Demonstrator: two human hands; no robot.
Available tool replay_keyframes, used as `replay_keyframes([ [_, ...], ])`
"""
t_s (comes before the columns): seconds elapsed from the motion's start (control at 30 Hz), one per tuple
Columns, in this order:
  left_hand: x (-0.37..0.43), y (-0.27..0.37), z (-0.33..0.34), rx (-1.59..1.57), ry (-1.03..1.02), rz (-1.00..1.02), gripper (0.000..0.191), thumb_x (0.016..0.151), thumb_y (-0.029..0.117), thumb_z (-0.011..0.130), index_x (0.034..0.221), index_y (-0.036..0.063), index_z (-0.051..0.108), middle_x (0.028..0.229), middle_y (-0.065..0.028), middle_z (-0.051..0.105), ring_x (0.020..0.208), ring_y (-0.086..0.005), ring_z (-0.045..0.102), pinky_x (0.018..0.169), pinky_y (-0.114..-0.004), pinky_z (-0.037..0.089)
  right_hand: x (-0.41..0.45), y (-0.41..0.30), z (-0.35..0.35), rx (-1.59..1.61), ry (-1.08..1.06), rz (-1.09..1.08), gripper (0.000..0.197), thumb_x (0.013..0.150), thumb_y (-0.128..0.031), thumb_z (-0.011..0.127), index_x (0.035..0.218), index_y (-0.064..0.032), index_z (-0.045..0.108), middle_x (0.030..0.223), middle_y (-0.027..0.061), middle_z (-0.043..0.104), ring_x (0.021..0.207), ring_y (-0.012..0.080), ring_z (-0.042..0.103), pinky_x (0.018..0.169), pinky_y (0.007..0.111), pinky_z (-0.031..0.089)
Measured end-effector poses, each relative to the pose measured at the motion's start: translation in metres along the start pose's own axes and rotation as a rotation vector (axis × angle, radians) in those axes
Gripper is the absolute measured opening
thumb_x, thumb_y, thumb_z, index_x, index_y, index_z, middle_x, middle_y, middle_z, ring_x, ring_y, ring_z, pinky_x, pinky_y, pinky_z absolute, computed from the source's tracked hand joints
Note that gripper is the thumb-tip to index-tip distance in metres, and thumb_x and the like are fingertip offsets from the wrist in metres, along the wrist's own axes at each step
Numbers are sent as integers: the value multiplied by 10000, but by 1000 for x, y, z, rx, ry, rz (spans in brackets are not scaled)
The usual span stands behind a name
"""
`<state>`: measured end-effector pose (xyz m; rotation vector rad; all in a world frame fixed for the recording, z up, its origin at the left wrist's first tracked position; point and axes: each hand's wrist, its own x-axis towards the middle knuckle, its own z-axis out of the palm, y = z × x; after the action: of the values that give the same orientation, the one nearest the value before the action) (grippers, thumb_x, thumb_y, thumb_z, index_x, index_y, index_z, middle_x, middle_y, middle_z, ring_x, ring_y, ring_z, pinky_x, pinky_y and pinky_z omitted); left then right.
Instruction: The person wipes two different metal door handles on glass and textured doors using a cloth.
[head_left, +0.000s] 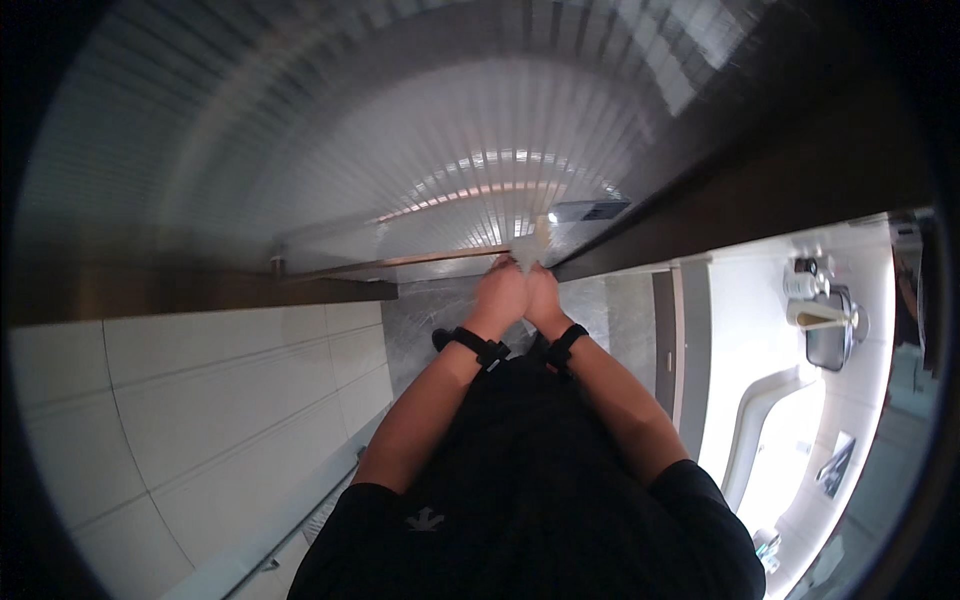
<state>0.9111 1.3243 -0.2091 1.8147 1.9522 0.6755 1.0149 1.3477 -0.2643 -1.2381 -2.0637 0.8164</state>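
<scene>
My left hand (501, 294) and my right hand (543, 294) are close together in front of my body, at the lower edge of a ribbed glass panel (337, 150). Between their fingertips is a small, pale, translucent piece (525, 251), too blurred to name; which hand grips it I cannot tell. A long thin copper-coloured bar (397, 262) runs from the left across the glass and ends at my left fingertips. Both wrists bear black bands. The fingers are partly hidden by the backs of the hands.
A dark frame (675, 217) borders the glass on the right. Beyond it is a white washbasin (772, 435), with a tray (829, 337) and bottles (806, 283) beside it. A tiled wall (225, 375) stands on the left, above a grey floor (427, 307).
</scene>
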Motion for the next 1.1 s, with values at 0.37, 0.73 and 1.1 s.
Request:
replay_keyframes([
  [0.37,-16,-97,-88,42,40,91,412,845,238,578,1198,30,528,1090,-148,621,965,-334,620,813,-421,503,30,-58,139,545,125,159,312,813,-290,628,959,-15,648,915,232,653,853,410,617,733,462,484],
  [0.73,-89,-248,-229,-44,118,-506,442,864,289,542,1163,-37,538,1115,-287,590,1013,-453,570,858,-487,472,67,-220,273,67,-498,-367,256,815,-215,556,930,-8,654,916,253,624,872,418,597,764,488,470],
  [1.1,-65,-205,-177,-677,214,-478,376,872,238,500,1089,-59,579,980,-220,633,928,-240,587,818,-374,458,66,-205,174,178,-441,-121,296,812,-158,554,1045,25,538,909,247,636,885,425,605,773,488,480],
])
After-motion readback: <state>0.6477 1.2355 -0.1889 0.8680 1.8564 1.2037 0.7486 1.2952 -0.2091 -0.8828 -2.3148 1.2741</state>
